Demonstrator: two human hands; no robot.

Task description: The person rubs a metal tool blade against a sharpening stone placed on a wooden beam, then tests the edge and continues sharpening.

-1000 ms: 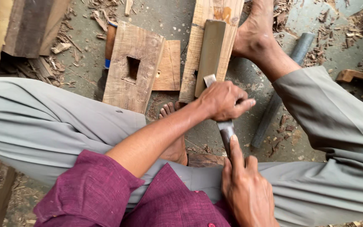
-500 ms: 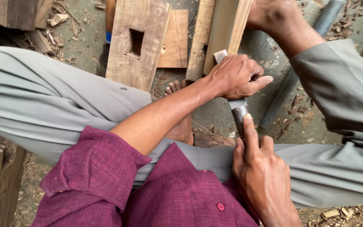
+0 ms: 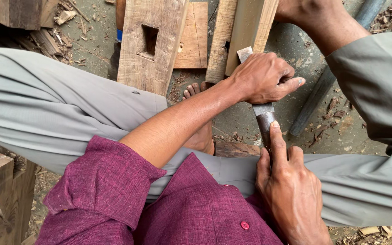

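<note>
Head view. The person sits on the grey concrete floor (image 3: 246, 122), legs in grey trousers, upper body in a magenta woven shirt.

The left hand (image 3: 264, 77) is closed over the flat steel blade of a chisel (image 3: 263, 111); its fingers (image 3: 291, 84) curl around the metal, pressed together, with 1 fingertip sticking out to the right. The blade's pale squared tip shows above the knuckles, lying against the long planed timber strip (image 3: 250, 31), which has smooth, straight faces.

The right hand (image 3: 291, 195) grips the lower, darker, rounded part of the same tool; its forefinger lies straight along the shaft, and the remaining fingers are folded round it. Whatever lies below that grip is hidden by the hand and shirt.

To the left lies a rough pale wooden block with 1 rectangular mortise cut through it (image 3: 150, 45). The hole is dark inside and its contents cannot be made out. A thin flat square of lighter wood (image 3: 196, 36) sits just beside it. A grey round metal pipe (image 3: 316, 100) runs diagonally on the right, its upper end cut off by the frame. Wood chips (image 3: 332, 109) lie scattered near the pipe. 1 bare foot shows between the legs, partly hidden by the left forearm.
</note>
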